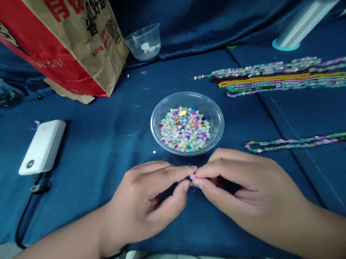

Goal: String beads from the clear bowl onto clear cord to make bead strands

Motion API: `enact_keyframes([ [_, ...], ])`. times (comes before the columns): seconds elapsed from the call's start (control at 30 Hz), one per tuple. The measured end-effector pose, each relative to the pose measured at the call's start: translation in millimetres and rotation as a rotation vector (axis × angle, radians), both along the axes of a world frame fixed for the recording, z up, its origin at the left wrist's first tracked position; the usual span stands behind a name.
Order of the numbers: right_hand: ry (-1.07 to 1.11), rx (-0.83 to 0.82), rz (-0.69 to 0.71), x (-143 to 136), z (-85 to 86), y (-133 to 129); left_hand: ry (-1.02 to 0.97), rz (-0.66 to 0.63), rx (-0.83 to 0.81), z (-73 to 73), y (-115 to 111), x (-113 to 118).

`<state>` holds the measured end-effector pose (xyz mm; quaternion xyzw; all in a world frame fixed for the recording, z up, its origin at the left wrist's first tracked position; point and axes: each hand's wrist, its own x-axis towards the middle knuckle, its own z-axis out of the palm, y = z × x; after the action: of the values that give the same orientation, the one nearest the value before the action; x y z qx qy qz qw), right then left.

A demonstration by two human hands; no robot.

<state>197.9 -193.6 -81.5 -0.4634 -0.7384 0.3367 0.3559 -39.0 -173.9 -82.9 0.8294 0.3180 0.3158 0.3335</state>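
A small pink bead (192, 176) sits where my fingertips meet, just in front of the clear plastic bowl (189, 152). My right hand (248, 191) pinches it between thumb and forefinger. From the other side my left hand (154, 198) is closed in a loose pinch, its fingertips touching or nearly touching the bead. Whatever lies between the left fingers is too small to make out. A paler bead shows just under the pink one. Many small beads (185, 130) in mixed pastel colours fill the bowl's bottom, with a shiny gold piece (182, 113) among them.
Bead strands (284, 78) lie at the back right, and another strand (295, 142) nearer. Behind them a spool (307, 17) leans. A paper bag (96, 52) and a small clear cup (145, 44) stand at the back. At left lies a white power bank (44, 146) with a black cable.
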Motion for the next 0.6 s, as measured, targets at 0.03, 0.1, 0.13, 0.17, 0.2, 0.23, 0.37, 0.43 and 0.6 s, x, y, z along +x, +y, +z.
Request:
enact_keyframes([
  [0.03,-0.001,0.000,0.002,0,0.0,0,-0.006,-0.012,-0.020,0.6,1,-1],
  [0.1,-0.003,0.000,0.016,0,-0.1,-1,-0.012,-0.021,-0.056,1.8,1,-2],
  [0.13,-0.005,0.000,0.028,0,-0.3,-1,-0.013,-0.014,-0.061,2.2,1,-2],
  [0.17,-0.012,0.001,0.040,0,-0.6,-2,-0.013,0.000,-0.060,2.4,1,-2],
  [0.2,-0.022,0.002,0.053,0,-1.0,-3,-0.013,0.016,-0.055,2.5,1,-2],
  [0.23,-0.032,0.003,0.066,0,-1.4,-3,-0.011,0.030,-0.053,2.3,0,-1],
  [0.37,-0.046,0.007,0.083,0,-3.5,-4,-0.004,0.043,-0.063,2.3,-1,4],
  [0.43,-0.045,0.001,0.083,-1,-4.5,-4,-0.008,0.052,-0.036,4.8,1,5],
  [0.6,-0.023,-0.019,0.122,0,-8.3,-4,-0.025,0.102,0.159,19.7,5,-9],
])
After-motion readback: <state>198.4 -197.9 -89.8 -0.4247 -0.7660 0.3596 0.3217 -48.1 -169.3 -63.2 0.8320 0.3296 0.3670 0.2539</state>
